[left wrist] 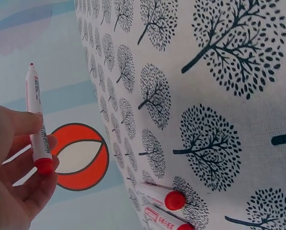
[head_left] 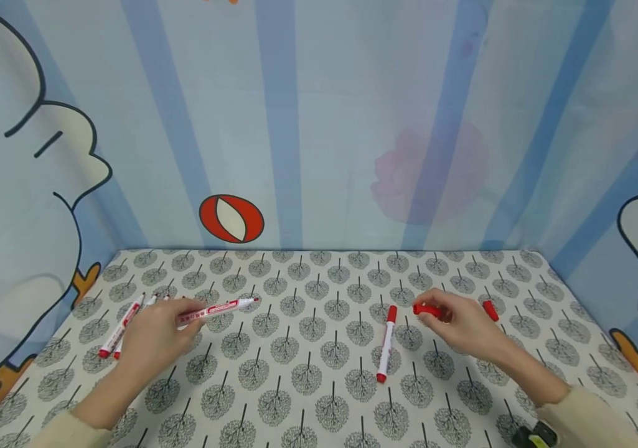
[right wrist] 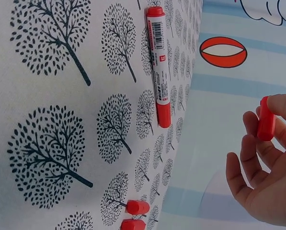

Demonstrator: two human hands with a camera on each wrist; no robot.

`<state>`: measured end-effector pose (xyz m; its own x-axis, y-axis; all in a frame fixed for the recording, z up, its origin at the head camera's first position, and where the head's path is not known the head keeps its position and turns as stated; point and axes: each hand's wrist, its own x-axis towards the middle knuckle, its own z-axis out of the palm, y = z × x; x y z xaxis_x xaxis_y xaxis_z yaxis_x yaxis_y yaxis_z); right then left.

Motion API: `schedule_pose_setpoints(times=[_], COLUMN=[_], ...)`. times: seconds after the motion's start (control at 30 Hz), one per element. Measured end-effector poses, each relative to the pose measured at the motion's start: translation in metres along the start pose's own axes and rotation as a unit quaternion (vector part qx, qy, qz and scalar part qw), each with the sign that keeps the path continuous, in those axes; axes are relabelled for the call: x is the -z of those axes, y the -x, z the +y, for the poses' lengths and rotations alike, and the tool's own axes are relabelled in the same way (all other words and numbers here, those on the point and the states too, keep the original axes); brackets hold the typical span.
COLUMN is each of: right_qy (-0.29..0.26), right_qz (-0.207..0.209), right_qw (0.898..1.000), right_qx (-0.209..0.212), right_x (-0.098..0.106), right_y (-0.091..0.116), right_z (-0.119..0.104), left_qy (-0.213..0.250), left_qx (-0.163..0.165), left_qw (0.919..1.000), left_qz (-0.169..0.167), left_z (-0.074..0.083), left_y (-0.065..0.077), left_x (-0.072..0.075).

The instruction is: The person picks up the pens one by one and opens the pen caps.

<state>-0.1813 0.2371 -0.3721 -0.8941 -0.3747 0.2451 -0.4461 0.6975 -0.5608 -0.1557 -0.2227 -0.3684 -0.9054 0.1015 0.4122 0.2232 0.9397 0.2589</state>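
My left hand (head_left: 159,330) grips an uncapped whiteboard marker (head_left: 223,307), its bare tip pointing right in the head view. In the left wrist view the marker (left wrist: 36,115) shows a white barrel and a red end plug. Thumb and fingers of my right hand (head_left: 461,320) pinch a red marker cap (right wrist: 266,120), raised above the table. Between the hands lies a capped whiteboard marker (head_left: 387,345), white with red ends. Beside and partly behind the left hand, several uncapped markers (head_left: 122,328) lie together on the cloth.
Loose red caps (right wrist: 138,207) lie near the right hand; one cap (head_left: 490,310) shows just beyond it in the head view. A tree-patterned cloth (head_left: 307,404) covers the table. Behind it hangs a blue-striped curtain (head_left: 330,124) with cartoon prints.
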Motion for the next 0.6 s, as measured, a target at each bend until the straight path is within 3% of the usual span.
schedule_pose_setpoints(times=[0.2,0.43,0.6], right_qy=[-0.005,-0.003,0.002], right_qz=[0.004,0.011,0.016], right_qw=[1.000,1.000,1.000], right_qx=[-0.019,-0.003,0.005], right_x=[0.001,0.002,0.002], right_y=[0.001,0.001,0.002], right_z=[0.003,0.006,0.007], left_qy=[-0.004,0.002,0.002], left_qx=[0.019,0.067,0.082], left_qw=[0.9998,0.9971,0.9953], left_qz=[-0.005,-0.036,-0.052], left_z=[-0.010,-0.023,-0.025], left_y=[0.000,0.002,0.000], left_x=[-0.005,-0.012,-0.013])
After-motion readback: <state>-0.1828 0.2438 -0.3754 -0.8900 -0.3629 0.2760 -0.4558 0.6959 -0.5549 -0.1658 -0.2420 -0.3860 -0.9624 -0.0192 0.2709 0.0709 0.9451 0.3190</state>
